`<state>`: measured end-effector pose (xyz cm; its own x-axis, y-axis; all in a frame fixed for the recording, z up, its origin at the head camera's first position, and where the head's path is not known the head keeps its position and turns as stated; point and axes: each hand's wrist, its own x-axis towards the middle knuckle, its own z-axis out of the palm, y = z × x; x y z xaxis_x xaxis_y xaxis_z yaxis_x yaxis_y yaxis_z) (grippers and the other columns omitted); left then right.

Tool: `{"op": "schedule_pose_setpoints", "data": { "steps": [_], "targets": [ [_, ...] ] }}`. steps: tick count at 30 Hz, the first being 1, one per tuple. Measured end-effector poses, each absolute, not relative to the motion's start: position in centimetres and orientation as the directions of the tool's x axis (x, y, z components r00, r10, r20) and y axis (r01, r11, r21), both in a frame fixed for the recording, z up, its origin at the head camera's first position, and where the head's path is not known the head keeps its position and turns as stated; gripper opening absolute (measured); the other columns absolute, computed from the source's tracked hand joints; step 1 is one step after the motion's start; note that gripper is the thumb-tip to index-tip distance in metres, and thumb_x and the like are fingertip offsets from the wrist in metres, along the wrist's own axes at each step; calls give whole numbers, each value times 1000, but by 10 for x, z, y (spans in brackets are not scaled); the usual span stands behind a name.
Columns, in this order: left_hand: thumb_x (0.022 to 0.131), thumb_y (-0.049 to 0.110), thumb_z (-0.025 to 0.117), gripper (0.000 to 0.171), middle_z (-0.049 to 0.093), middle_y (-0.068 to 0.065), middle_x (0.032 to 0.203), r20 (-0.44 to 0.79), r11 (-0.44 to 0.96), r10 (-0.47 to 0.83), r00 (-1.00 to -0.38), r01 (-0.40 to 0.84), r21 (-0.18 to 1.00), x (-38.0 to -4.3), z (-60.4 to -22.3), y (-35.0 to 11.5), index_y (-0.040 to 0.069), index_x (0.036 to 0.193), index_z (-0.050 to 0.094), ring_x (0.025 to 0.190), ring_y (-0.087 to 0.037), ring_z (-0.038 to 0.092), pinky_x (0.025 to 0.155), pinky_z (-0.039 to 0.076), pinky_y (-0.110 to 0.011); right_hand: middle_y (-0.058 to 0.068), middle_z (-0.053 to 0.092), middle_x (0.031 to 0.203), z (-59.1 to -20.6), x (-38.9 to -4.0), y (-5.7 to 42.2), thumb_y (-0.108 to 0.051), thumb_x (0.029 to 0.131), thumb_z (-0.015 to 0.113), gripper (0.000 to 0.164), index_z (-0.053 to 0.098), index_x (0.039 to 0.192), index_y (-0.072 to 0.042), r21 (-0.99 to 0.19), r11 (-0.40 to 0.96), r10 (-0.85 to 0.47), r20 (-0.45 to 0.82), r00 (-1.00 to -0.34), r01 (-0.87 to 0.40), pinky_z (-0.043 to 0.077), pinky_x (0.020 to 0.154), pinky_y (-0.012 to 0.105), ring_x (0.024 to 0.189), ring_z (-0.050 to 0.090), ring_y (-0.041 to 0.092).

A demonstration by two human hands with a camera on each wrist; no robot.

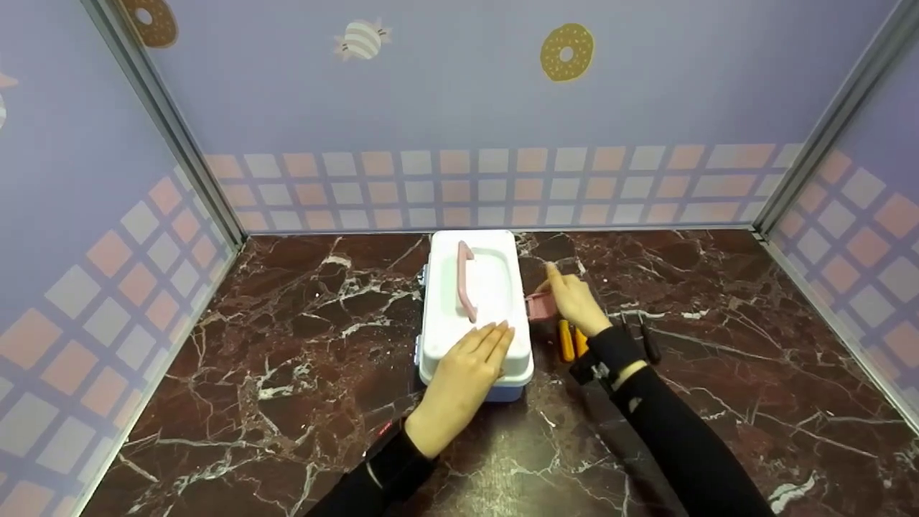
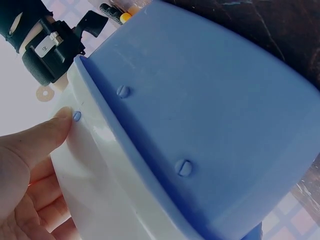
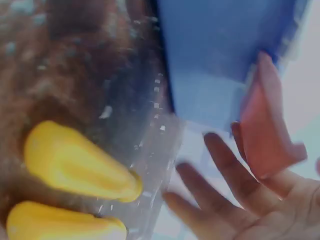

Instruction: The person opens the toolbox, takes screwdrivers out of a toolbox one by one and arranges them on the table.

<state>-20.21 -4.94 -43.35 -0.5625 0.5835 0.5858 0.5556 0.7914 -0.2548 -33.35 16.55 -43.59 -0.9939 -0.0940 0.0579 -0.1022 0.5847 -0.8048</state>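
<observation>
A storage box with a white lid [image 1: 495, 287] and a blue body [image 2: 215, 95] stands on the marbled tabletop. On the lid is a pink carry handle [image 1: 463, 283]. My left hand [image 1: 470, 370] lies on the near end of the lid, fingers together and extended, the thumb against the lid's side near a blue screw [image 2: 76, 116]. At the box's right side a pink latch [image 1: 542, 306] sticks outward. My right hand [image 1: 574, 298] is at that latch; in the right wrist view its fingers [image 3: 240, 182] are extended below and behind the latch.
Beside the box, under the right wrist, lie yellow tool handles [image 1: 566, 341]. Further right is a tool with black handles [image 1: 651, 341]. Blue hinges [image 1: 422, 276] show along the box's left side. Patterned walls [image 1: 459, 108] border the tabletop [image 1: 287, 424] at the back and sides.
</observation>
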Motion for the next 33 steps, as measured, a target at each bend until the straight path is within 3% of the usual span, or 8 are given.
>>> {"op": "schedule_pose_setpoints", "data": {
  "steps": [3, 6, 9, 18, 33],
  "targets": [
    [80, 29, 76, 55, 67, -4, 131, 592, 789, 583, -557, 561, -249, -202, -433, -50, 9, 130, 64, 120, -17, 64, 106, 50, -29, 15, 73, 90, -433, -331, 169, -36, 109, 21, 64, 69, 110, 8, -932, 361, -140, -39, -989, -14, 61, 74, 43, 76, 67, 21],
    [81, 28, 76, 54, 67, -5, 131, 593, 788, 582, -556, 564, -245, -202, -433, -49, 9, 130, 64, 120, -17, 64, 106, 50, -29, 6, 69, 89, -432, -329, 171, -28, 109, 25, 52, 60, 120, 8, -980, 174, -243, -136, -961, 94, 62, 74, 41, 74, 66, 15],
    [82, 28, 75, 54, 66, -5, 132, 584, 789, 586, -562, 562, -250, -203, -433, -50, 9, 131, 64, 121, -17, 64, 106, 49, -29, 2, 66, 91, -432, -329, 171, -25, 109, 33, 40, 53, 126, 6, -982, 101, -306, -183, -934, 160, 60, 78, 38, 76, 67, 13],
    [78, 32, 78, 60, 66, -4, 132, 579, 787, 595, -558, 551, -277, -202, -433, -50, 9, 132, 63, 121, -17, 63, 107, 49, -29, 2, 58, 94, -434, -328, 161, -34, 103, 52, 40, 48, 123, 0, -979, 132, -289, -188, -939, 155, 57, 68, 24, 71, 61, 9],
    [83, 25, 75, 50, 67, -5, 130, 601, 789, 589, -540, 545, -284, -202, -434, -49, 8, 129, 65, 119, -17, 64, 105, 50, -29, 1, 57, 83, -444, -330, 157, -20, 102, 55, 20, 48, 109, -3, -972, 204, -239, -162, -957, 113, 60, 63, 25, 64, 60, 9]
  ]
}}
